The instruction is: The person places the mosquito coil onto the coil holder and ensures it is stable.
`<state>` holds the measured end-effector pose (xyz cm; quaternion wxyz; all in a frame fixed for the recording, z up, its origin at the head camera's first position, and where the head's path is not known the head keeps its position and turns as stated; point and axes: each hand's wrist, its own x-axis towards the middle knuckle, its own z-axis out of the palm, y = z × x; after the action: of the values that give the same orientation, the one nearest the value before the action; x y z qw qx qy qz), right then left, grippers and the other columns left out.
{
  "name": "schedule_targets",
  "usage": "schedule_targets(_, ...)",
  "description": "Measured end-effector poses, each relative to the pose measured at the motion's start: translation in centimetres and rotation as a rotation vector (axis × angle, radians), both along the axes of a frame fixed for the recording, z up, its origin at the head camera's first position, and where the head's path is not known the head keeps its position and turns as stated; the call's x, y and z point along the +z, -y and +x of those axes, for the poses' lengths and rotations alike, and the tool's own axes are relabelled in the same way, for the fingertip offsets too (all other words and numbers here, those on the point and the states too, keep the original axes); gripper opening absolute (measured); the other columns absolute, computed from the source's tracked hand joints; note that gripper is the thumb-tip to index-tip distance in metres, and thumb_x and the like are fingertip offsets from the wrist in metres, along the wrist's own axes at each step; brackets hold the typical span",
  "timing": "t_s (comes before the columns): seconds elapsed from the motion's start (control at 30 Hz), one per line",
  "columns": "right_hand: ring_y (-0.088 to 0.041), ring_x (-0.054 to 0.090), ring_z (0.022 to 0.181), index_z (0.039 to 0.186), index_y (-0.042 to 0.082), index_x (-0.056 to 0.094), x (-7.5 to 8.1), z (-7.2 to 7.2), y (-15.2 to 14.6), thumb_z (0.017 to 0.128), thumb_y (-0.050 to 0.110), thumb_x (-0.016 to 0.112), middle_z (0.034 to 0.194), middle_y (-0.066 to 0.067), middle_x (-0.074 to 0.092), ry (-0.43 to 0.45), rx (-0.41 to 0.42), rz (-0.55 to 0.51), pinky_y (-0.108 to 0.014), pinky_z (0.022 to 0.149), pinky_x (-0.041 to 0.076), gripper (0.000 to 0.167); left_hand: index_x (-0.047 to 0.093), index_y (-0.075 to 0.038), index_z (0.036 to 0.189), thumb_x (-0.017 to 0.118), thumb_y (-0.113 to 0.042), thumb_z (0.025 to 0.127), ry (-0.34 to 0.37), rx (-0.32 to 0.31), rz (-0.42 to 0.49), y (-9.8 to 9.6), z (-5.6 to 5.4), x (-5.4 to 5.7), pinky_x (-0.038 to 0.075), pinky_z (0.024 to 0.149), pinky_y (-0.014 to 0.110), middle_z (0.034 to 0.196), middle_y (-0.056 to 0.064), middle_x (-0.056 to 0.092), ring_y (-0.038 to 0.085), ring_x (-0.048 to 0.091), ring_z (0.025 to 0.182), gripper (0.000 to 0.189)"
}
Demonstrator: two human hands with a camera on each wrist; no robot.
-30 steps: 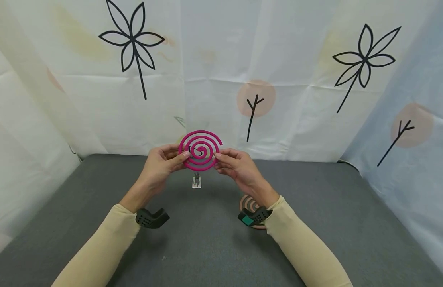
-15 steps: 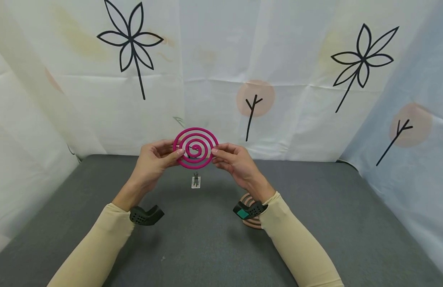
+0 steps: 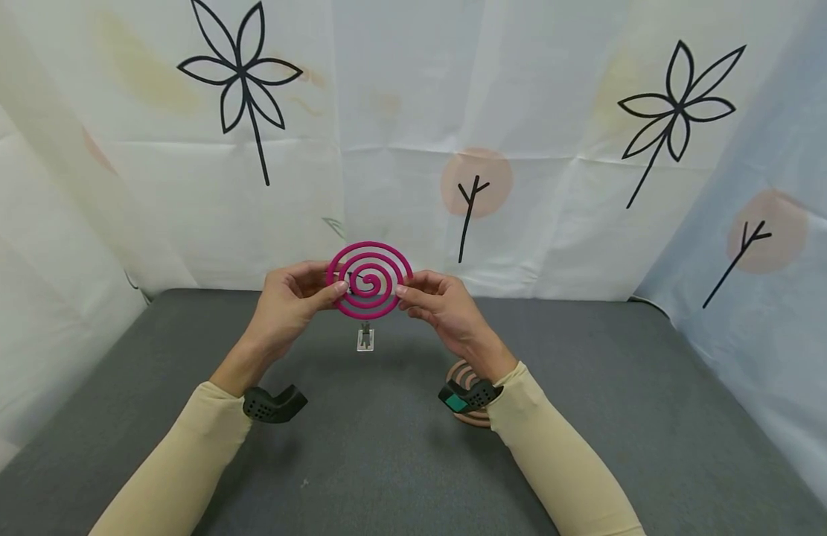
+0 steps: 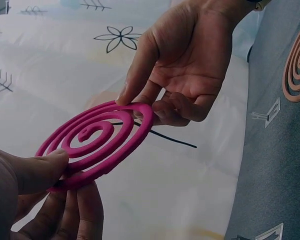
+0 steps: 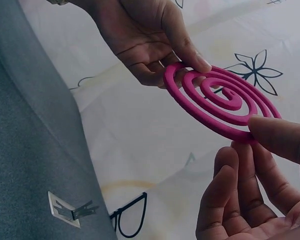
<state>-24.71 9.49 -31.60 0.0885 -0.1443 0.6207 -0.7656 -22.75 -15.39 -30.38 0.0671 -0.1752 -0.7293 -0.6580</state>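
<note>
A pink mosquito coil (image 3: pixel 369 316) is held up in the air between both hands, its spiral face toward the head camera. My left hand (image 3: pixel 282 301) pinches its left edge, thumb on the near face and fingers behind. On the opposite edge my right hand (image 3: pixel 446 309) pinches it the same way, its thumb (image 5: pixel 277 132) laid on the outer ring. The left wrist view shows the coil (image 4: pixel 125 145) tilted, with the rings evenly spaced. Below the coil in the head view, a small metal coil stand (image 3: pixel 365 340) with raised prongs rests on the grey table.
A tan mosquito coil (image 3: pixel 473 418) lies on the table (image 3: pixel 359 461), partly hidden under my right wrist. Another metal stand (image 4: pixel 270 233) shows at the bottom edge of the left wrist view. A white patterned cloth (image 3: pixel 400 97) hangs behind the table.
Both hands have shifted slightly left with the pink coil. It has turned a little between the fingers: its free outer end, visible earlier at the upper right, is now hidden at the right hand.
</note>
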Motion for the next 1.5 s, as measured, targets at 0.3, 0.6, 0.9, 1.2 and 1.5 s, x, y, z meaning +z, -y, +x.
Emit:
schedule_targets(0.3,-0.018,0.066,0.084,0.101,0.003,0.069,-0.3,0.1,0.2,0.099,0.002,0.065,0.096,-0.008,0.067,0.017,0.023,-0.027,-0.03,0.08,0.058,0.005,0.06,0.006,0.136,0.071,-0.011,0.097,0.043,0.014,0.004,0.1,-0.1,-0.3,0.06,0.083,0.032,0.124,0.029,0.063,0.015,0.072,0.094,0.044)
schedule_targets(0.6,-0.017,0.069,0.082,0.107,-0.004,0.066,-0.7,0.0,0.5,0.099,-0.001,0.063,0.094,-0.008,0.069,0.067,0.033,-0.079,-0.028,0.078,0.06,0.009,0.057,0.006,0.138,0.071,-0.011,0.097,0.083,0.027,0.019,0.3,-0.7,-1.0,0.059,0.083,0.031,0.121,0.022,0.067,0.012,0.073,0.093,0.047)
schedule_targets(0.9,-0.016,0.068,0.083,0.112,-0.006,0.064,-1.1,-0.4,0.8,0.099,-0.001,0.062,0.093,-0.007,0.069,0.095,0.015,-0.065,-0.027,0.078,0.059,0.013,0.055,0.008,0.14,0.071,-0.01,0.097,0.145,-0.004,0.043,0.9,-1.4,-1.7,0.059,0.084,0.031,0.107,0.003,0.072,0.011,0.073,0.092,0.05)
schedule_targets(1.2,-0.015,0.069,0.082,0.116,-0.008,0.063,-1.7,-0.9,1.1,0.099,-0.001,0.063,0.093,-0.007,0.069,0.107,-0.002,-0.05,-0.027,0.078,0.059,0.019,0.05,0.007,0.145,0.071,-0.008,0.096,0.169,-0.021,0.062,1.3,-2.0,-2.5,0.059,0.084,0.03,0.108,0.002,0.072,0.01,0.072,0.094,0.055)
schedule_targets(1.5,-0.014,0.069,0.079,0.136,-0.006,0.054,-2.2,-1.2,1.5,0.097,-0.006,0.062,0.091,-0.007,0.069,0.121,-0.012,-0.073,-0.026,0.075,0.059,0.039,0.05,0.002,0.145,0.072,-0.006,0.095,0.163,-0.003,0.065,1.3,-2.5,-3.0,0.06,0.082,0.032,0.1,-0.002,0.074,0.013,0.073,0.093,0.055)
